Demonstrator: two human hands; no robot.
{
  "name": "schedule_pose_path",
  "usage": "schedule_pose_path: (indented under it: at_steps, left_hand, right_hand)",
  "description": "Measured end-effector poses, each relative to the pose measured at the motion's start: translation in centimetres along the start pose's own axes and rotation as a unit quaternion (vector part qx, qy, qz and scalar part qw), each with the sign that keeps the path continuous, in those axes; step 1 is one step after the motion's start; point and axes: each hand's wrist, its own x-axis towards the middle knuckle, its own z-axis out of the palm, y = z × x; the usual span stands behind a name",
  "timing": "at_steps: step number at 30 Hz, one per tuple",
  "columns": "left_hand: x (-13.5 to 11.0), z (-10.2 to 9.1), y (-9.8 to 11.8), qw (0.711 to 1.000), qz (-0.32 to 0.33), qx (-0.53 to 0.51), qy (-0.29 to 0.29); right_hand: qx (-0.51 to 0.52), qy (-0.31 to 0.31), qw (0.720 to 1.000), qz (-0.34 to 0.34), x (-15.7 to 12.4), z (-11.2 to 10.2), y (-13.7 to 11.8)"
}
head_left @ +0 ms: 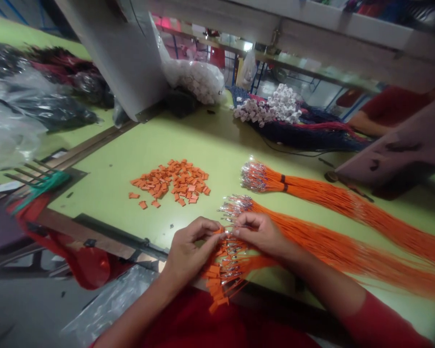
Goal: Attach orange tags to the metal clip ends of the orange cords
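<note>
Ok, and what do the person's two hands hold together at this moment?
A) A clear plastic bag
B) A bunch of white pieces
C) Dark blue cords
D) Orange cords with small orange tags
D: the left hand and right hand meet on a bundle of orange cords, whose small orange tags lie bunched just below them.

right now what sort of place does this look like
Most likely a small factory or workshop doing hand assembly: a long green workbench holds a heap of orange tags and bundles of orange cords, with a co-worker seated across it.
</note>
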Motion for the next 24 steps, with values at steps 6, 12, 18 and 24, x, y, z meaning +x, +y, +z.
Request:
schedule_pose_path:
  at_steps: [6, 12, 18, 24]
  left_hand:
    - [-0.3, 0.3, 0.2, 0.995, 0.064, 0.079, -0.001]
    - [-0.6, 0.1, 0.7, 0.998, 0.036, 0.052, -0.014]
    - [-1.0, 0.2, 1.0, 1.000, -0.007, 0.004, -0.012]
    - [-1.3, 1.1, 0.4, 0.994, -0.077, -0.066, 0.028]
  right_hand:
    - [-0.025, -0.004, 1.000, -0.015, 0.1, 0.0, -0.1]
    - [-0.065, 0.031, 0.997, -0.024, -0.2, 0.4, 0.1]
    - [-0.123, 0.038, 0.987, -0.092, -0.5, 1.0, 0.5]
    - [-0.164, 0.004, 0.981, -0.100, -0.5, 0.5, 0.3]
